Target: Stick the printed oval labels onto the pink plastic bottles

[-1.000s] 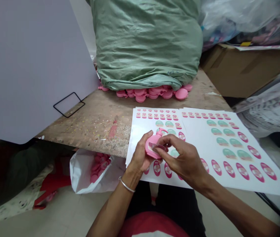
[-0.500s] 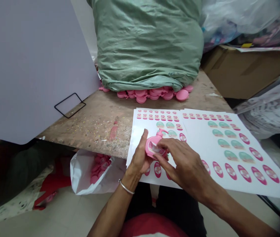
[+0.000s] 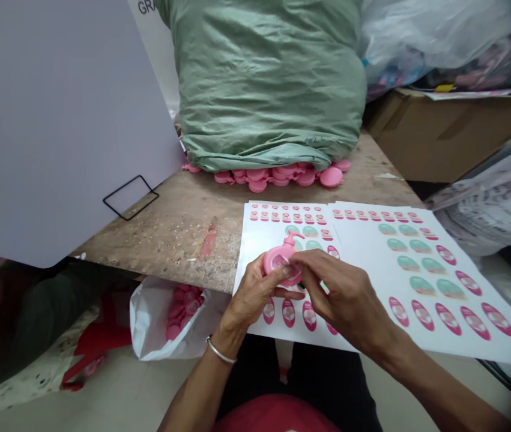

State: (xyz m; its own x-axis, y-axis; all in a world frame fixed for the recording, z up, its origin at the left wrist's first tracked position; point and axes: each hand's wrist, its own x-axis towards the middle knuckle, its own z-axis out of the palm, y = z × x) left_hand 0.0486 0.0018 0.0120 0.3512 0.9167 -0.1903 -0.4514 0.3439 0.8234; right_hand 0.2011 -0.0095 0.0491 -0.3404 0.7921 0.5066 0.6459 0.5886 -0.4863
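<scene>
A small pink toy pump bottle (image 3: pixel 271 259) with an oval label on its face is held over the printed sheets, its spout pointing up and right. My left hand (image 3: pixel 255 294) grips it from the left and below, with the thumb across the label. My right hand (image 3: pixel 338 288) has its fingers bent together at the bottle's right edge, fingertips against the label side. What they pinch is hidden; a small dark bit shows below them. Beneath lie a left sticker sheet (image 3: pixel 255 240) and a right sticker sheet (image 3: pixel 358 264), printed with pink and green labels.
Behind the sheets, a large green sack (image 3: pixel 268 90) rests on several pink bottle pieces (image 3: pixel 331 177) on the worn wooden table (image 3: pixel 165 240). A white bag (image 3: pixel 147 324) of pink pieces hangs below the left edge. At right stands a cardboard box (image 3: pixel 457 132); a grey panel (image 3: pixel 57 120) rises left.
My left thumb has come down across the label, where it stood upright before. My right fingers have drawn back from the label's middle to the bottle's right edge.
</scene>
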